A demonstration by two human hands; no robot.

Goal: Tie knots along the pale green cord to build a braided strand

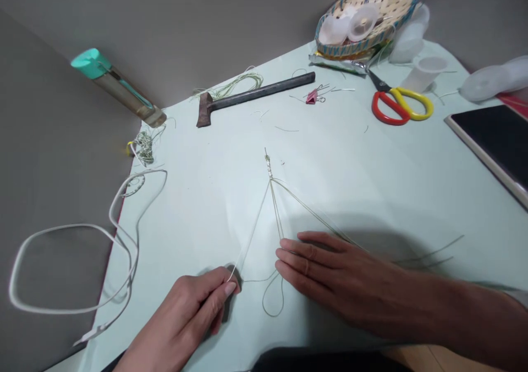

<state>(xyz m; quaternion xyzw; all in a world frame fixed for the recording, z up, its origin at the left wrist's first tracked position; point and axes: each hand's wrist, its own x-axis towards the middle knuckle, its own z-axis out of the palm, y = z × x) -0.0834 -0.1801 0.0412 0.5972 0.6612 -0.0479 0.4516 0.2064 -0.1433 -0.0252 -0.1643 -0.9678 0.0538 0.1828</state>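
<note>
A short braided piece (269, 167) lies on the pale table, and thin cords fan out from its lower end toward me. My left hand (206, 300), at the near left, pinches one pale cord (253, 226) between thumb and forefinger and holds it out straight. Flat on the table to the right rests my right hand (330, 273), palm down with fingers stretched out. Its fingertips touch the middle cords, and the right-hand cords (309, 208) run beneath it. Between the hands, a thin cord loop (273, 300) curls on the table.
Farther back lie a hammer (259, 92), a coil of green cord (243, 83), a pink binder clip (313, 96) and scissors (400, 105). A woven basket (371, 9) stands behind. A phone (495, 141) lies right; a bottle (119, 86) and white cable (124, 240) are left.
</note>
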